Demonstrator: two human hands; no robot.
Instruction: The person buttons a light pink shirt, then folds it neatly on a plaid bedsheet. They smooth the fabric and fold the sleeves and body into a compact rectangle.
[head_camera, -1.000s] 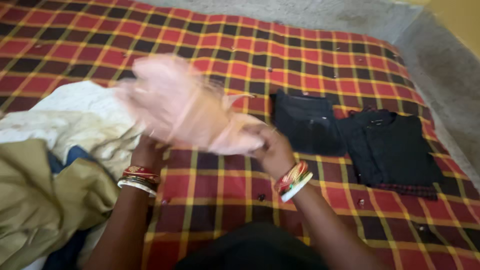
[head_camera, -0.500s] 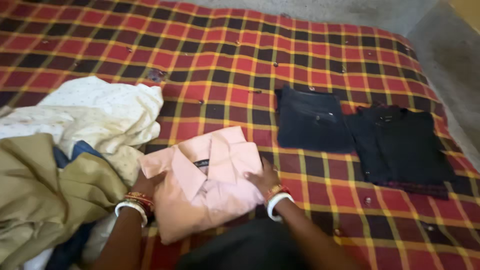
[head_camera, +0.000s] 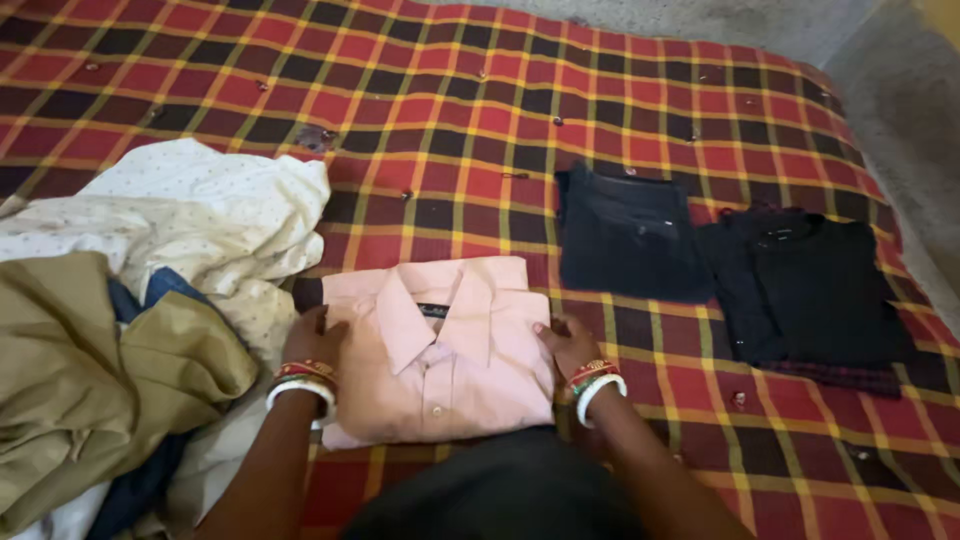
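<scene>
Squaring up a folded pink shirt on the checked bed

Pressing in from both flanks is what this step wants, and the head view, the only one there is, shows it well set up. The folded pink shirt (head_camera: 440, 350) lies flat on the red and yellow checked bed (head_camera: 400, 110), close to the near edge and about midway along it, collar up and pointing toward the far edge. The left hand (head_camera: 315, 345) rests against the shirt's left side, fingers loose and flat, gripping nothing; the right hand (head_camera: 570, 345) does the same on the right side, likewise unclenched and only touching the cloth. Bangles sit on both wrists.

To do it well, I judge the palms should stay low and push evenly, so the two side folds end up parallel and the collar stays centred. The bottom hem looks a little fuller on the left, so a light smoothing stroke there would probably help. Lifting the shirt risks undoing the folds; sliding is safer.

Toward the right edge lie folded dark trousers (head_camera: 628, 238) and, just beside them, a folded black shirt (head_camera: 810, 290), both apart from the pink one. At the left edge a heap holds a cream dotted garment (head_camera: 190, 215), an olive garment (head_camera: 90, 380) and a bit of blue cloth (head_camera: 150, 290)
</scene>
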